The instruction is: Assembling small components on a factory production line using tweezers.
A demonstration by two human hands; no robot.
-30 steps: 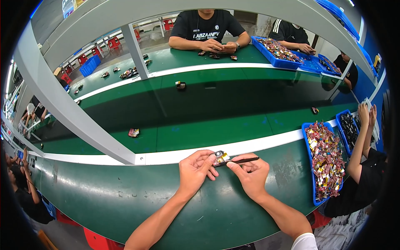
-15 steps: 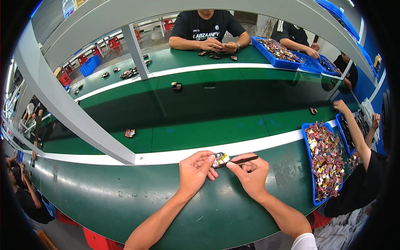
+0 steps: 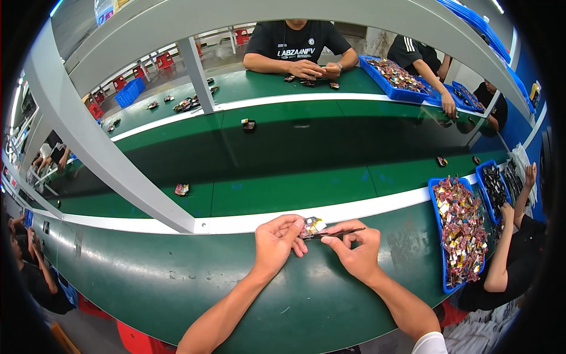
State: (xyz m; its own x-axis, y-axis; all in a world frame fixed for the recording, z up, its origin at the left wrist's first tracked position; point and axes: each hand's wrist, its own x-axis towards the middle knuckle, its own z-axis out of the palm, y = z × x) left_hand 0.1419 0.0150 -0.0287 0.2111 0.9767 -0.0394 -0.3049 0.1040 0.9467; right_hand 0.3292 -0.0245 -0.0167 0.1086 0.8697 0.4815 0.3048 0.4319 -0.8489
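Note:
My left hand [image 3: 279,241] is closed around a small electronic assembly [image 3: 310,226], pinched between thumb and fingers just above the near green bench. The assembly has a dark casing with a round part, plus yellow and whitish pieces; its lower side is partly hidden by my fingers. Black tweezers [image 3: 345,233] lie slantwise in my right hand [image 3: 358,251], gripped between thumb and fingers. Their slim tip end reaches left to the lower edge of the assembly; whether it touches cannot be made out.
A blue tray [image 3: 439,203] heaped with small wired parts stands right of my hands. Beyond the bench's white rail runs a green conveyor belt [image 3: 283,194] carrying scattered assemblies. A grey frame post [image 3: 127,171] rises at left. Co-workers sit opposite and at right.
The tweezers have turned in my right hand and look thinner; my left hand stays put. The right-hand co-worker's arm has drawn back from the belt, where another assembly shows. A far co-worker reaches over the belt.

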